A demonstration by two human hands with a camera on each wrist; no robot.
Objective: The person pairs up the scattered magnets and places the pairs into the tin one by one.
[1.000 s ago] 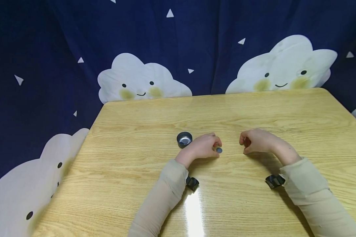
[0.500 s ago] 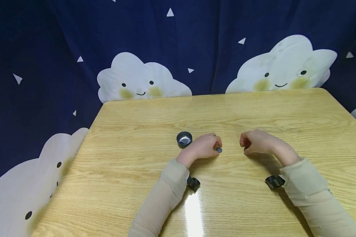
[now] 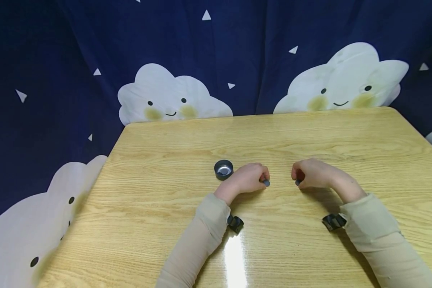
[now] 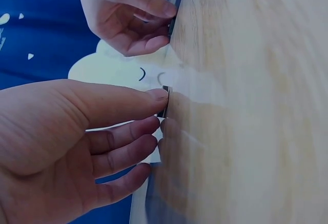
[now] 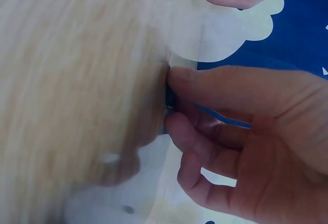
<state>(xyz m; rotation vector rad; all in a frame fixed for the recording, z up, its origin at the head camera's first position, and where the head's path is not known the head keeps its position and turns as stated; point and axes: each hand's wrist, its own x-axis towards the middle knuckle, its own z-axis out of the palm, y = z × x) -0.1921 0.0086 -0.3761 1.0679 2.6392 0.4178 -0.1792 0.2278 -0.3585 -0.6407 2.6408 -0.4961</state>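
My left hand (image 3: 247, 178) pinches a small dark grey disc (image 3: 266, 183) between thumb and index finger, low at the tabletop. In the left wrist view this disc (image 4: 165, 102) shows edge-on, with the other fingers loosely curled. To the right, my right hand (image 3: 314, 173) holds a second small dark disc (image 3: 297, 182) the same way. The right wrist view shows that disc (image 5: 170, 95) under the thumb, at or very near the table. Whether either disc touches the wood is hard to tell. A round dark-rimmed cup (image 3: 219, 176) with a shiny inside stands behind my left wrist, a dark piece in it.
The wooden table (image 3: 158, 200) reaches back to a dark blue curtain (image 3: 245, 48) printed with white clouds. Black bands with small boxes are worn at both wrists. A bright light reflection lies between the forearms.
Both hands have hardly moved. The disc in the right hand now shows at its fingertips, where it was mostly hidden before. The left disc has tilted slightly; the cup stays put.
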